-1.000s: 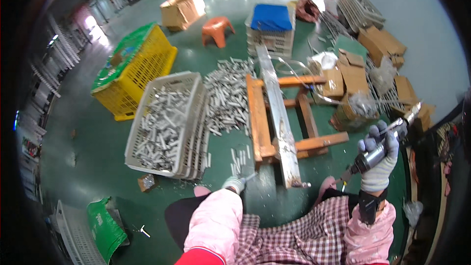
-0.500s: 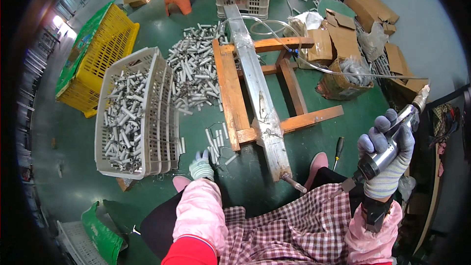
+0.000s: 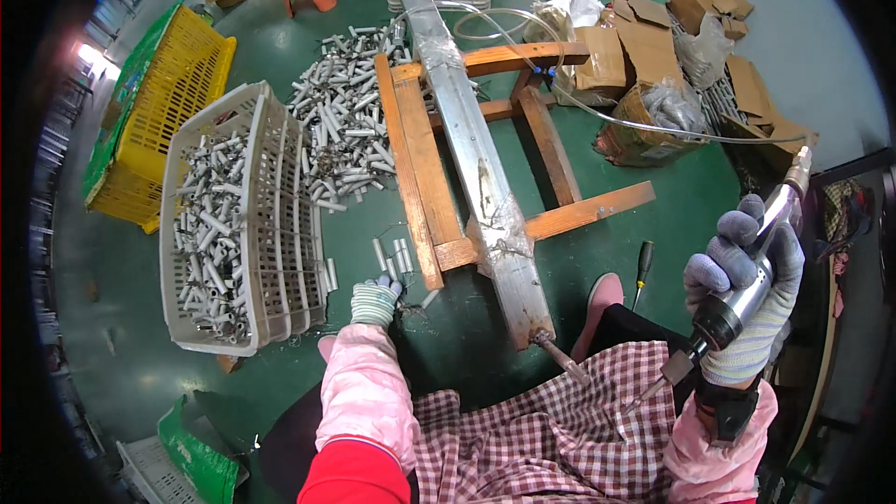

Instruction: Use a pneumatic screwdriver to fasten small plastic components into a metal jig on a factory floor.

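My left hand [image 3: 375, 302], in a striped glove, reaches down to the floor with its fingers stretched out beside a few loose grey tubes [image 3: 403, 254]. Whether the fingertips touch a tube is hard to make out. My right hand [image 3: 737, 263], gloved too, is wrapped round a silver air-driven power driver [image 3: 749, 291], held up at the right with its bit tilted down to the left. An air hose [image 3: 653, 125] joins its upper end. Between the hands a long metal bar [image 3: 481, 163] rests across a wooden stand [image 3: 411, 159], a thin rod [image 3: 564, 359] jutting from its near end.
A white crate [image 3: 252, 252] full of tubes stands left, with a tube pile [image 3: 341, 121] on the floor beyond it. Farther left is a yellow crate [image 3: 177, 103]. A screwdriver [image 3: 644, 266] lies near my foot. Cardboard boxes [image 3: 644, 42] crowd the back right.
My left hand has shifted slightly left and farther out toward the loose tubes. My right hand still grips the driver, turned a little and slightly farther right. The view has shifted slightly.
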Demonstrator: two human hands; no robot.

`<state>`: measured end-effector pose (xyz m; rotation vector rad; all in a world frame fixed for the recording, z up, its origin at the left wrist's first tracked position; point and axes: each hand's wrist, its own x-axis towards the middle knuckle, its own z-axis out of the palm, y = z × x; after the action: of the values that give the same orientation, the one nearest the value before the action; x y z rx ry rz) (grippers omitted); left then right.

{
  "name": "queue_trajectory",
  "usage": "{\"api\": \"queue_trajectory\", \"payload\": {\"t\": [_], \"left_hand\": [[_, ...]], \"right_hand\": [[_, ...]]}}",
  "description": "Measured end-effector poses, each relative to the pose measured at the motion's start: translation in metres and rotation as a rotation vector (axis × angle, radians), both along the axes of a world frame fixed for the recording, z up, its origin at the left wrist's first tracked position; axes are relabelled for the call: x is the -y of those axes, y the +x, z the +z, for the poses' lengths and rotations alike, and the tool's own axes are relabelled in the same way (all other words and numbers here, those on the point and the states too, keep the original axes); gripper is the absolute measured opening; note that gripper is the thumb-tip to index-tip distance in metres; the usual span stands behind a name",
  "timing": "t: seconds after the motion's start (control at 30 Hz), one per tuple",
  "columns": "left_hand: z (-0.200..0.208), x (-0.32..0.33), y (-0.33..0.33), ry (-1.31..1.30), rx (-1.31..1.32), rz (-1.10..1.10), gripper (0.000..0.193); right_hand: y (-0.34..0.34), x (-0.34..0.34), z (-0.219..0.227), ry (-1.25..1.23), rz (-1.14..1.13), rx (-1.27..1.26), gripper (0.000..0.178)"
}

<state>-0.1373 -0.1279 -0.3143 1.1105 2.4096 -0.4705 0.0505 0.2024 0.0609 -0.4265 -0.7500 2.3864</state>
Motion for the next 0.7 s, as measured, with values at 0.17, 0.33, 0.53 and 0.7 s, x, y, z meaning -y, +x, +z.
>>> {"api": "queue_trajectory", "payload": {"t": [0.17, 0.33, 0.53, 0.7], "left_hand": [[0.033, 0.007, -0.016, -0.057, -0.025, 0.040, 0.021], [0.105, 0.003, -0.025, 0.352, -0.044, 0.453, 0.025], [0.195, -0.057, -0.004, 1.146, 0.243, 0.659, 0.021], [0.319, -0.118, 0.105, 1.355, 1.113, 0.792, 0.028]], "right_hand": [[0.006, 0.004, 0.010, -0.020, -0.032, 0.020, 0.032], [0.018, -0.003, 0.010, -0.062, 0.005, -0.047, 0.034], [0.032, -0.015, 0.013, -0.001, -0.019, -0.129, 0.028], [0.041, -0.021, 0.012, -0.008, -0.038, -0.145, 0.029]]}}
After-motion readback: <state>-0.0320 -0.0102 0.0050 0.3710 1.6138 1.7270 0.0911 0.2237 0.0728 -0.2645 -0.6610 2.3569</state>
